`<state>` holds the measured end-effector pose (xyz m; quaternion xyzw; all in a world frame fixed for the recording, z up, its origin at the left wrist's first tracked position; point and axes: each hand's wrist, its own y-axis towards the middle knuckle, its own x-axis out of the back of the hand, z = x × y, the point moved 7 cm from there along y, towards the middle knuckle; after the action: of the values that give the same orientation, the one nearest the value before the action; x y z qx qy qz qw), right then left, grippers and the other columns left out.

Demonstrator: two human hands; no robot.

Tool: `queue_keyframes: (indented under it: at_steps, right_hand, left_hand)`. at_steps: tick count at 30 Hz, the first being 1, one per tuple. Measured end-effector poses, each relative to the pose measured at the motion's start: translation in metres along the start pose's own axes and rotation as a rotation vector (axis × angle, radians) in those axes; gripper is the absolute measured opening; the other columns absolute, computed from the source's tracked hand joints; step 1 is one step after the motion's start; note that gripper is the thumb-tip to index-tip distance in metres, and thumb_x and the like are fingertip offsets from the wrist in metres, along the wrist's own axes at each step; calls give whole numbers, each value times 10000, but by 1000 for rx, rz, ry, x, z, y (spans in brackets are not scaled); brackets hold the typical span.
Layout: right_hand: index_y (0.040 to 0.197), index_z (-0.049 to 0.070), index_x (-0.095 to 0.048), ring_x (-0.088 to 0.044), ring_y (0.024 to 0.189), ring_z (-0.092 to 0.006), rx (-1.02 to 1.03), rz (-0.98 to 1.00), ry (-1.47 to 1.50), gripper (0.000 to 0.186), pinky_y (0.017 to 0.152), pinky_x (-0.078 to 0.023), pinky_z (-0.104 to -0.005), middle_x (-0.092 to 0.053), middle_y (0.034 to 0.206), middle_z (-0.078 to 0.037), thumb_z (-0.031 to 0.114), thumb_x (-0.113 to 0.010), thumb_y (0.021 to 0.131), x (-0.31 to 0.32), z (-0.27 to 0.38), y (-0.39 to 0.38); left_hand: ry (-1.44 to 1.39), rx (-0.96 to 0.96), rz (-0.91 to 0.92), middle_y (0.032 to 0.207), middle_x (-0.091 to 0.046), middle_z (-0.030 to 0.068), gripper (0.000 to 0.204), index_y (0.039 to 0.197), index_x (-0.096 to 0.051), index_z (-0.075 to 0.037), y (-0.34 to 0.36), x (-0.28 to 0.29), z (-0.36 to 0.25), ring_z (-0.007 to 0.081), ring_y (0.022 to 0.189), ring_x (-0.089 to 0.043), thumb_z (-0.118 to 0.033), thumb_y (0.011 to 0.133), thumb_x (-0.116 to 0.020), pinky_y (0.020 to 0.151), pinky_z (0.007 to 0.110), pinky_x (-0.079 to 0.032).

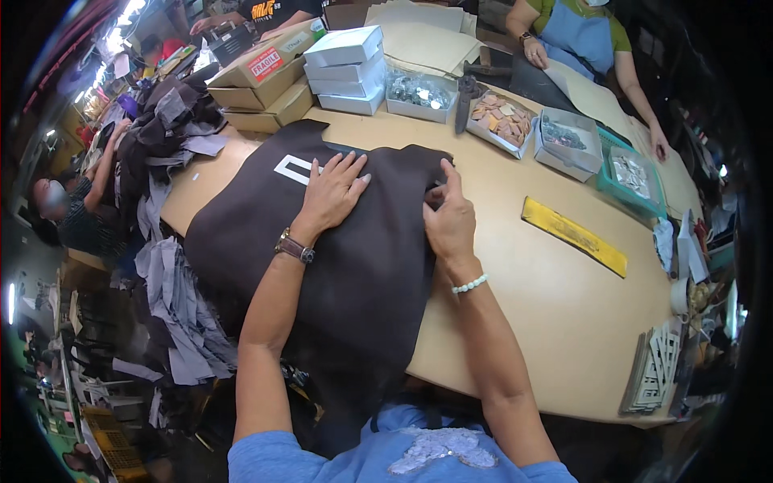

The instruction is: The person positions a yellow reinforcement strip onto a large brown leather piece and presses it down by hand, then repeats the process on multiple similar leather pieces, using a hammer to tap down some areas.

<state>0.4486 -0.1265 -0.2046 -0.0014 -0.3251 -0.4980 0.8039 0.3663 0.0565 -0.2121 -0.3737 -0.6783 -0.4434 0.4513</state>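
A large dark brown sheet (362, 266), apparently leather, lies over the table and hangs down past its front edge toward my lap. My left hand (334, 193) rests on it, fingers spread and palm down. Beside those fingertips lies a white template (291, 166) shaped like a thin rectangular frame, partly hidden by the hand. My right hand (451, 221) is at the sheet's right edge, with its fingers curled and gripping the edge; the fold there hides some fingertips. A small piece of dark green surface shows beyond the sheet's upper edge.
A yellow bar (573, 237) lies on the table (515, 322) to the right. White templates (654, 370) stand stacked at the near right corner. Along the far side are boxes of small parts (499, 121) and stacked white boxes (345, 71). Fabric scraps (181, 314) pile up left; co-workers sit beyond.
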Motion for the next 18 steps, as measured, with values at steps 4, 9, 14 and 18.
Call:
queue_keyframes:
  at_steps: [4,9,14,18]
  right_hand:
    - [1423,31,-218,-651,736,-356,15,79,-405,736,636,-513,-440,-629,935,-204,17,-537,760,-14,27,-7]
    - [1430,52,-234,-645,735,-366,0,19,-430,756,648,-518,-438,-603,983,-205,56,-574,755,-12,13,2]
    - [1364,61,-339,-607,916,-365,-45,-221,-300,720,764,-506,-448,-578,1045,-200,178,-631,717,33,-14,15]
    - [1285,62,-450,-605,885,-367,-12,-429,-265,612,767,-501,-436,-574,1021,-196,207,-612,714,83,-10,21]
  left_hand:
    - [13,-12,-16,1371,-458,104,486,1337,-461,-133,-2,-1,3,297,1293,-372,-394,930,-412,1061,593,-194]
    - [37,-16,26,1390,-446,91,441,1350,-461,-197,-3,0,-1,280,1308,-366,-364,945,-402,1071,577,-173]
    - [18,-36,-23,1358,-475,99,429,1308,-507,-216,-2,2,-2,286,1279,-393,-390,925,-426,1054,598,-193]
    - [16,-13,-7,1364,-472,94,423,1300,-521,-219,0,2,-1,276,1281,-394,-394,926,-427,1063,592,-181]
